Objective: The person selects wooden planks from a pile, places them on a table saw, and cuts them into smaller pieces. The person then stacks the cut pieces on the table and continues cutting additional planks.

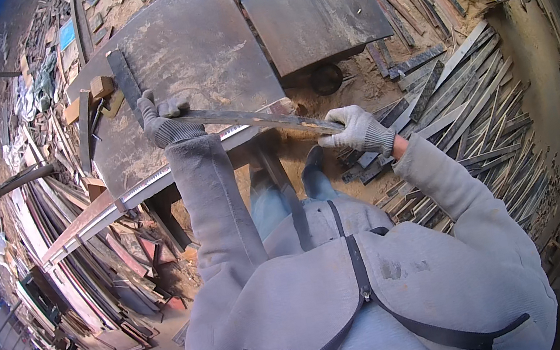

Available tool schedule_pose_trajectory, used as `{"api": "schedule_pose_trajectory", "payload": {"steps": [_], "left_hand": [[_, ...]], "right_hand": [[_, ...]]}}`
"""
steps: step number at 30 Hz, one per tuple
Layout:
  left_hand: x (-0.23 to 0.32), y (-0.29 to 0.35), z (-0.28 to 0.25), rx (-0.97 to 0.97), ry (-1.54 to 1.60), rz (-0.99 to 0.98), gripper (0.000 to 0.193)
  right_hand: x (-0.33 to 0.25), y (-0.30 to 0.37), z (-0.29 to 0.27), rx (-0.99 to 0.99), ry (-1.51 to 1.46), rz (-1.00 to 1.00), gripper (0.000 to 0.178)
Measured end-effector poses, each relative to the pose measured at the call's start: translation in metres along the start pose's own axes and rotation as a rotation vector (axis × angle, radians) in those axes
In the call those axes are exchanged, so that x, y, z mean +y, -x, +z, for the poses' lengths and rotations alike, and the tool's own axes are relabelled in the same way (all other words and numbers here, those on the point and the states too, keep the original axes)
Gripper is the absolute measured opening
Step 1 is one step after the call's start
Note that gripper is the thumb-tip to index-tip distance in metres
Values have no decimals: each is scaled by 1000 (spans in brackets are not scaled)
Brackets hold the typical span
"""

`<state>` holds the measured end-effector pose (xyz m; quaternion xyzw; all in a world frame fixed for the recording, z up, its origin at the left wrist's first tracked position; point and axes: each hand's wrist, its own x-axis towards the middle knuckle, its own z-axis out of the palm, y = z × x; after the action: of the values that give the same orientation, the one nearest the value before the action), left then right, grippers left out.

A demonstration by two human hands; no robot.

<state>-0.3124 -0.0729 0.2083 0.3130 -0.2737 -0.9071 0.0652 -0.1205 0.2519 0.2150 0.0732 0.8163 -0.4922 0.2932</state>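
Note:
A long, narrow wooden strip (263, 119) stretches between my two gloved hands, over the near edge of a worn metal table (190, 48). My left hand (161, 118) is closed around its left end, above the tabletop. Beyond the table's near edge, my right hand (360, 132) grips the right end with the fingers wrapped over it. A dark flat bar (126, 86) lies on the table and runs up to my left hand, whose fingers partly hide where they meet. Small wooden blocks (102, 86) sit to the left of that bar.
A second metal tabletop (310, 5) stands beyond a narrow gap. Piled wooden strips (464, 112) cover the ground at right, and more long boards (78, 263) lie at left. A pale rail (147, 186) runs along the table's near edge. A dark curved bar (5, 186) juts in at left.

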Motion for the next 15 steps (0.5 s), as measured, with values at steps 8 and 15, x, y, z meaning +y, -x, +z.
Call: {"api": "schedule_pose_trajectory", "payload": {"steps": [8, 15], "left_hand": [[29, -7, -20, 150, -76, -1, 25], [124, 12, -172, 393, 49, 209, 28]], "right_hand": [[-21, 7, 44, -71, -278, 163, 38], [-12, -26, 10, 88, 128, -314, 45]]}}
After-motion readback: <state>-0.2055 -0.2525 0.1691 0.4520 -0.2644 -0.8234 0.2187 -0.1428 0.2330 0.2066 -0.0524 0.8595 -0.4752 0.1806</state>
